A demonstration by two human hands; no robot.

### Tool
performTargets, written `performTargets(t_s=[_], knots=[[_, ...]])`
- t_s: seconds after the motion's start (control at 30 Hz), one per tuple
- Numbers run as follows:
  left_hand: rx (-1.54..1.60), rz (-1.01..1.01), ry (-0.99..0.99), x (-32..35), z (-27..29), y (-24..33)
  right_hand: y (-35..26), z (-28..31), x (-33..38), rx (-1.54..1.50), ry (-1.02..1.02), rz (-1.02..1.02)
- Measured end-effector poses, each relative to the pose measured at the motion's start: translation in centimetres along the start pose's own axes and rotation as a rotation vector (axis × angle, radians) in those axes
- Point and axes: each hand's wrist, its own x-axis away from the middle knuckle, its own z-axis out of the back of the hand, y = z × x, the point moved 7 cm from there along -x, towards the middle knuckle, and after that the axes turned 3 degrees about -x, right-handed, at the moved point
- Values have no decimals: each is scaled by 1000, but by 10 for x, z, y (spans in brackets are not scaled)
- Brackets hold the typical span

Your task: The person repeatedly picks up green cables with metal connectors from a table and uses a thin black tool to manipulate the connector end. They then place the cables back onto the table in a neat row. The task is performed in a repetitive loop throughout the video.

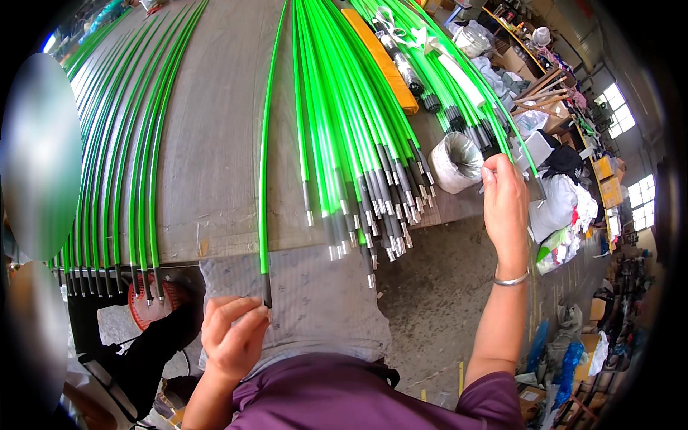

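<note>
A single green rod (266,143) lies lengthwise on the grey table (208,143), its black end sleeve poking over the near edge. The left hand (231,337) pinches that tip between thumb and curled fingers. To the right, a fanned bundle of green rods (351,143) rests on the table. Further right, the right hand (505,208) is raised, fingers closed narrowly near a roll of grey tape (456,162); whether it grips anything I cannot tell. More rods (122,143) line the left side.
</note>
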Motion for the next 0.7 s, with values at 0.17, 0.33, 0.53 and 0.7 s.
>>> performTargets(t_s=[0.17, 0.33, 0.53, 0.7], knots=[[444, 484, 7, 23, -4, -34, 34, -7, 9, -293, 79, -180], [1160, 939, -146, 49, -41, -34, 61, -14, 20, -514, 189, -247], [1471, 1074, -214, 40, -62, -12, 58, -9, 31, -743, 327, -331], [1517, 1102, -171, 45, -64, -11, 55, -12, 39, -976, 398, -391]])
